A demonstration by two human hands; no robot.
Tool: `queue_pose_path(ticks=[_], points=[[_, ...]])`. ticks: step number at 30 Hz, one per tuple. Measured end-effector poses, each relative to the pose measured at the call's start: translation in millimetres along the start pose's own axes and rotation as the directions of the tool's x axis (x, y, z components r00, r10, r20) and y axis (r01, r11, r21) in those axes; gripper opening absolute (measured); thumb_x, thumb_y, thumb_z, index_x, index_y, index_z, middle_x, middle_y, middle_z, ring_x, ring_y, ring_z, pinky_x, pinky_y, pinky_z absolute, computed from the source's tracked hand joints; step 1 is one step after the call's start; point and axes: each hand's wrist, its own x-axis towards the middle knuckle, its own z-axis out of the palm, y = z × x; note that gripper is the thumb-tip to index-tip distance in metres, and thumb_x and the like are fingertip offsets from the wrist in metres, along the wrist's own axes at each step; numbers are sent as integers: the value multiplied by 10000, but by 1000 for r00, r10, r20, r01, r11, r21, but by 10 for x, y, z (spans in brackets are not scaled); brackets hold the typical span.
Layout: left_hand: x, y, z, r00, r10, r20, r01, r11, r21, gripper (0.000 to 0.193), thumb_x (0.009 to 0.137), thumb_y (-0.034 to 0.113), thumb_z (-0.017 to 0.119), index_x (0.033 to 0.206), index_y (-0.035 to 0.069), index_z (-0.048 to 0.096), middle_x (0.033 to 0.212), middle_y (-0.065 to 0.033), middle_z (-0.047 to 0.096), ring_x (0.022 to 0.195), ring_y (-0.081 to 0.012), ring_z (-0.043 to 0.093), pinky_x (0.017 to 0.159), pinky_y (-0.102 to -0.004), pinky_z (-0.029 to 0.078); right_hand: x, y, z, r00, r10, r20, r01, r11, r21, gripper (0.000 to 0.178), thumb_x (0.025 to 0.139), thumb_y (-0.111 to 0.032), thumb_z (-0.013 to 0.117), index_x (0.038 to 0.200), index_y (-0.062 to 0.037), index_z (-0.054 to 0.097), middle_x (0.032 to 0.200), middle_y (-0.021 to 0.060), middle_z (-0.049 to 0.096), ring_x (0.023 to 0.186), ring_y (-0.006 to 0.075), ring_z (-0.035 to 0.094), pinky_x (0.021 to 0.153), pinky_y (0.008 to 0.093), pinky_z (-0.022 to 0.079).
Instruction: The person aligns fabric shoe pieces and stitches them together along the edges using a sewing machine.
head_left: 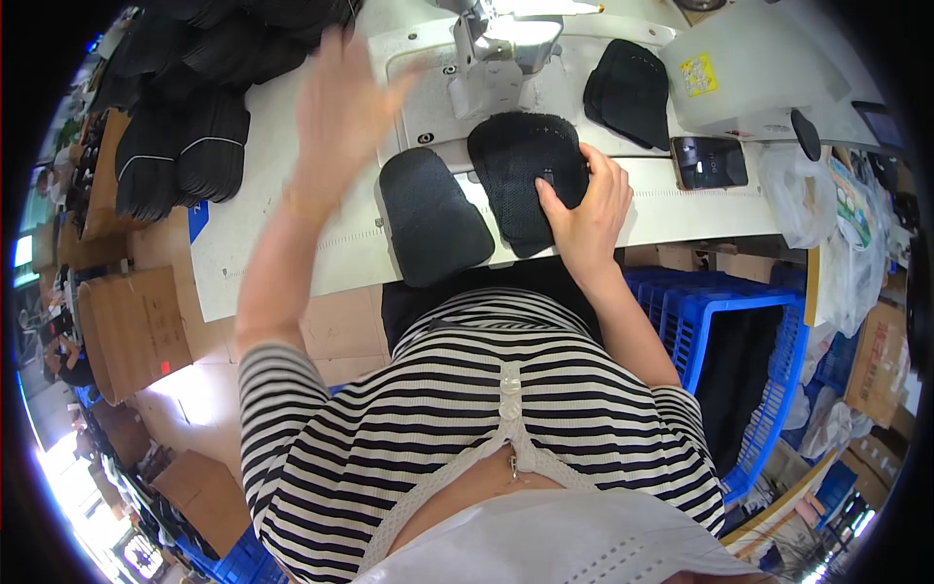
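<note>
My right hand (pixel 589 209) grips a small stack of black mesh fabric pieces (pixel 520 175), thumb on top and fingers along the right edge. The pieces are rounded at the far end and lie in front of the sewing machine (pixel 501 58). Just to their left is another black piece (pixel 433 214), smoother, overhanging the table's front edge. My left hand (pixel 341 112) is raised above the left of the table, blurred by motion; its thumb stands apart from the stretched fingers and nothing shows in it.
Bundled black pieces (pixel 185 156) and bigger black piles (pixel 204 49) occupy the far left. More black pieces (pixel 628 92) and a phone (pixel 708 163) lie on the white table (pixel 263 243) at right. A blue crate (pixel 700 321) stands below right; a cardboard box (pixel 136 331) is at left.
</note>
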Motion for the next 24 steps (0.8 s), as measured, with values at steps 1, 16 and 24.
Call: queue_pose_path(ticks=[1, 16, 24], points=[[-329, 190, -209, 881, -199, 429, 220, 976, 1, 751, 818, 587, 623, 1114, -100, 560, 1057, -272, 615, 1015, -439, 591, 858, -482, 482, -22, 29, 14, 1000, -14, -13, 14, 1000, -24, 671, 678, -192, 816, 1243, -18, 500, 1087, 112, 562, 973, 284, 527, 844, 401, 381], [-1118, 498, -209, 992, 99, 80, -93, 992, -81, 629, 742, 301, 787, 1254, 41, 531, 1337, -230, 454, 1168, -392, 484, 954, -447, 413, 253, -5, -211, 985, -91, -144, 130, 948, 290, 272, 889, 43, 577, 1160, 17, 572, 1023, 177, 630, 909, 299, 630, 813, 336, 497], [-482, 420, -847, 650, -179, 739, 582, -507, -635, 219, 802, -48, 692, 1019, -29, 671, 938, -122, 708, 869, -187, 684, 802, -293, 558, 751, -330, -427, 954, -277, -110, 293, 801, 522, 183, 843, 70, 582, 993, -1, 660, 896, 99, 629, 748, 175, 598, 679, 246, 470]])
